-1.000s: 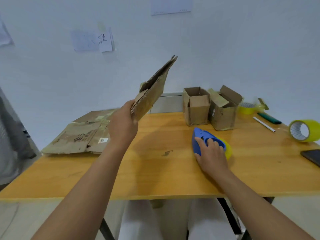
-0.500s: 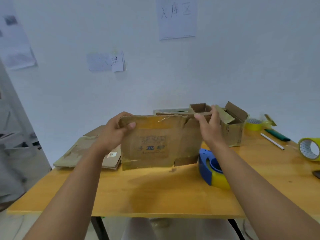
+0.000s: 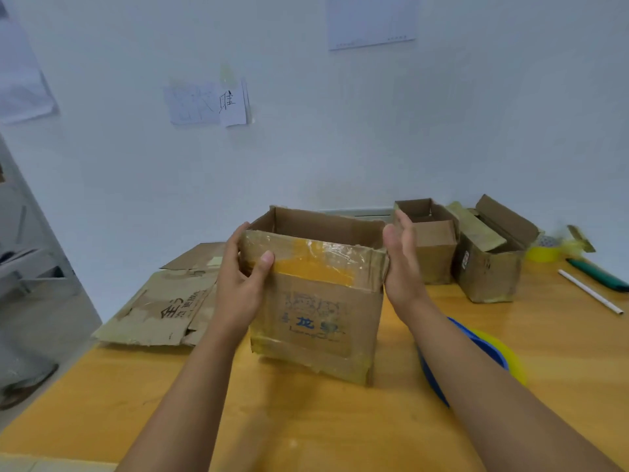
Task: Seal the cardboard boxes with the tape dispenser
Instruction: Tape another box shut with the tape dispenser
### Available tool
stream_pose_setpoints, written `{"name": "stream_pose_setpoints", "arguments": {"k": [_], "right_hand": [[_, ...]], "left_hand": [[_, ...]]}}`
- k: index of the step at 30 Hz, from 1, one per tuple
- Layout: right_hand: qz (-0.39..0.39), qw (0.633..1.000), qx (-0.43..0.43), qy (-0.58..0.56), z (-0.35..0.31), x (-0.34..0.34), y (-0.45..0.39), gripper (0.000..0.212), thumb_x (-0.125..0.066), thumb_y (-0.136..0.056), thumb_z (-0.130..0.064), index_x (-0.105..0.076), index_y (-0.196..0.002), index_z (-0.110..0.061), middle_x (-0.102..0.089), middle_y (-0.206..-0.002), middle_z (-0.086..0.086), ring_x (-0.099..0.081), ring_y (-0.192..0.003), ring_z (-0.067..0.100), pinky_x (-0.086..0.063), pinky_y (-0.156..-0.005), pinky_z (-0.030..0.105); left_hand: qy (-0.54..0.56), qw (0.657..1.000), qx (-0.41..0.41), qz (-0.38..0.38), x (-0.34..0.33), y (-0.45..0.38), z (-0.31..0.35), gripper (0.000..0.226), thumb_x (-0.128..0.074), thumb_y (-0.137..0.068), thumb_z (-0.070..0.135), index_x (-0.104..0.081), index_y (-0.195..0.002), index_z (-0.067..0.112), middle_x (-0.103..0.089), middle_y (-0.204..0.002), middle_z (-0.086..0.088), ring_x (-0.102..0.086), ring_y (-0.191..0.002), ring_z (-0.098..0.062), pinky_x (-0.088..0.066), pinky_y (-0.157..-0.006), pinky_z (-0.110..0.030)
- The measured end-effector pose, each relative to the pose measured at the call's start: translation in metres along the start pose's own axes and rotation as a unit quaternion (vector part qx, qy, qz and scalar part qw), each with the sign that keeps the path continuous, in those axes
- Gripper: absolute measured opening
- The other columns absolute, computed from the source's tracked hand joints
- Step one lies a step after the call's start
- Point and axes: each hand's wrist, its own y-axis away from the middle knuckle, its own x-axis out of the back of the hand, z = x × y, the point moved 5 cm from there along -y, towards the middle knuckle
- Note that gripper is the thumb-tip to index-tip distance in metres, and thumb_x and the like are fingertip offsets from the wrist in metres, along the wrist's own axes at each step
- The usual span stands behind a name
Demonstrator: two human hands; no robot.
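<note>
An opened cardboard box (image 3: 316, 301) stands at the bench (image 3: 561, 352) centre; the left hand (image 3: 240, 284) grasps its 9 o'clock corner, while the right hand (image 3: 401, 264), fingers straight, lies flat against its 3 o'clock side. The blue tape dispenser (image 3: 476, 356) rests at 4 o'clock of the box, partly hidden by the right forearm.

Front box (image 3: 316, 301): brown cardboard, opened into shape, top open, upright on the surface; yellowed tape on its near face, blue print below.
Small boxes: one (image 3: 430, 247) and another (image 3: 490, 264) at rear right, flaps open, side by side.
Tape dispenser (image 3: 476, 349): blue, yellow roll, right of front box, partly hidden.
</note>
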Motion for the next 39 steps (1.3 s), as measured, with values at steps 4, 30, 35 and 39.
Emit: {"name": "stream_pose_setpoints", "arguments": {"k": [4,30,35,39], "right_hand": [[0.051,0.998,0.013,0.041,0.007,-0.001,-0.011,0.048,-0.032,-0.095,-0.068,-0.042,-0.126,-0.032,-0.049,-0.125,-0.017,-0.047,-0.109,-0.017,-0.04,-0.095,0.011],[-0.048,0.994,0.042,0.092,0.033,-0.017,0.008,0.059,-0.051,-0.084,-0.069,-0.017,-0.131,-0.08,-0.044,-0.153,-0.006,-0.039,-0.142,0.012,-0.036,-0.116,0.048],[-0.06,0.996,0.02,0.068,0.041,-0.014,0.008,0.078,-0.054,-0.076,-0.082,-0.033,-0.146,-0.054,-0.051,-0.147,0.0,-0.046,-0.138,0.018,-0.04,-0.112,0.051],[-0.052,0.996,0.001,0.072,0.047,-0.011,0.009,0.092,-0.056,-0.072,-0.085,-0.046,-0.146,-0.03,-0.062,-0.135,-0.005,-0.056,-0.126,0.01,-0.046,-0.108,0.047]], "left_hand": [[-0.042,0.997,-0.021,0.054,-0.004,-0.009,-0.012,0.051,-0.06,-0.096,0.04,-0.037,-0.14,0.052,-0.042,-0.136,0.03,-0.042,-0.124,0.016,-0.043,-0.104,-0.028],[0.014,0.998,0.013,0.054,-0.027,0.02,-0.061,0.081,-0.062,-0.082,0.057,-0.023,-0.152,0.044,-0.043,-0.149,0.02,-0.042,-0.136,-0.001,-0.039,-0.113,-0.043],[0.011,0.998,0.002,0.069,-0.028,0.02,-0.056,0.062,-0.057,-0.086,0.06,-0.031,-0.142,0.058,-0.049,-0.138,0.032,-0.045,-0.129,0.007,-0.042,-0.105,-0.032],[0.013,0.996,-0.009,0.082,-0.03,0.018,-0.05,0.042,-0.054,-0.09,0.054,-0.035,-0.123,0.073,-0.055,-0.119,0.039,-0.053,-0.115,0.011,-0.041,-0.092,-0.02]]}}
